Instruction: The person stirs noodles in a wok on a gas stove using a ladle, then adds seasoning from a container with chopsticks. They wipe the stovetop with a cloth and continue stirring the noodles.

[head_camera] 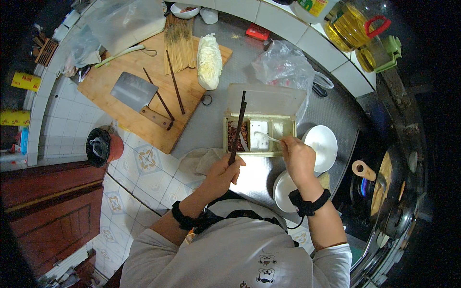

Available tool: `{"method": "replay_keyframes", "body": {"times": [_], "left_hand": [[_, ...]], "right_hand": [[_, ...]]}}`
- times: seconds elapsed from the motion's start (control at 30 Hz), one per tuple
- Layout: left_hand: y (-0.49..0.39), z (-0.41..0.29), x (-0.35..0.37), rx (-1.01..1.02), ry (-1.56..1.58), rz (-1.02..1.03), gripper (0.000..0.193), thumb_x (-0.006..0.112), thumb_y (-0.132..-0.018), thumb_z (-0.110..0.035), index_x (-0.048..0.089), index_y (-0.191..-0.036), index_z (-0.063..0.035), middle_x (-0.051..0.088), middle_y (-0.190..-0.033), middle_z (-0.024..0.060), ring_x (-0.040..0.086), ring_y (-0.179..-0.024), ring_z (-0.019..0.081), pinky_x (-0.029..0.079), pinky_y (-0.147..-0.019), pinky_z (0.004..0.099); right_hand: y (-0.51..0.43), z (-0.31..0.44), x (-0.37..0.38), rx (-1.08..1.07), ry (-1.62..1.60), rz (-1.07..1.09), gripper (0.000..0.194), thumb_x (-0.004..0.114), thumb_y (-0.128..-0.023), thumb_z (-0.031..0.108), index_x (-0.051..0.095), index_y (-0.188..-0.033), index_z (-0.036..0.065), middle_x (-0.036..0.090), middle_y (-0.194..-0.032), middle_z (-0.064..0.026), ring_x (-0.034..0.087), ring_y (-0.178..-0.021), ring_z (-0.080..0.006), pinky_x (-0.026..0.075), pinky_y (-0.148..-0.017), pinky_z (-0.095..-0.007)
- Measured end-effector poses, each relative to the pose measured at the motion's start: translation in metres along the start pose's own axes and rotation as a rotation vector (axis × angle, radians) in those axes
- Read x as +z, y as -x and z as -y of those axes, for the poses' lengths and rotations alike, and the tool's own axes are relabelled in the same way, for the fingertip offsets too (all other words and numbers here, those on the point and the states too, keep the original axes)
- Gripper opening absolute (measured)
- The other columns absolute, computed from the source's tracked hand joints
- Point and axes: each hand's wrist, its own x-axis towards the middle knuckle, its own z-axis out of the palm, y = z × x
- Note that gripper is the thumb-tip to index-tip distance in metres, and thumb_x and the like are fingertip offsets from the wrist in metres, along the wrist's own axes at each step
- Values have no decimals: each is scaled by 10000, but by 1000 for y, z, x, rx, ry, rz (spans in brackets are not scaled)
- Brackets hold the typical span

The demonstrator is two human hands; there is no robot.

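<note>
A pair of dark chopsticks point(238, 131) stands up from my left hand point(222, 174), which grips their lower ends. Their tips reach past a seasoning box point(260, 154) with its lid point(266, 99) raised. My right hand point(299, 159) pinches the handle of a small white spoon point(267, 136). The spoon's end lies over the middle compartment, which holds a white seasoning point(259, 144). Dried reddish-brown spices point(234, 135) fill the left compartment, with another pale spoon handle in it. Two white bowls point(328, 147) stand right of the box, one partly behind my right forearm.
On the left, a wooden cutting board point(133, 126) bears a cleaver point(135, 91), two loose chopsticks, dry noodles point(178, 46) and a napa cabbage point(209, 63). A plastic bag point(284, 64) lies behind the box. A lit gas burner point(363, 187) and a wok point(381, 180) are at right.
</note>
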Motion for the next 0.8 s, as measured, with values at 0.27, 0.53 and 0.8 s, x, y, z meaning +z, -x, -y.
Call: {"method": "replay_keyframes", "body": {"times": [0.27, 0.53, 0.8], "left_hand": [[-2, 1, -2, 28, -6, 17, 266, 387, -1013, -272, 525, -1033, -46, 432, -650, -21, 416, -581, 72, 374, -541, 237], [-1, 0, -2, 23, -30, 11, 277, 394, -1010, -289, 525, -1023, -45, 440, -651, -19, 426, -587, 74, 381, -545, 238], [-2, -5, 3, -33, -25, 0, 266, 407, -1007, -283, 525, -1017, -45, 438, -648, -19, 427, -582, 77, 386, -550, 241]], "right_hand": [[2, 4, 5, -11, -67, 20, 93, 606, -830, 161, 663, -826, 87, 655, -735, -140, 646, -628, -307, 514, -553, -400], [4, -4, 0, 168, -269, 138, 180, 592, -865, 217, 705, -875, 78, 658, -756, -162, 641, -673, -336, 504, -590, -410], [14, -32, -2, 316, -572, 158, 226, 570, -903, 229, 670, -899, 27, 607, -641, -144, 579, -562, -257, 449, -550, -353]]}}
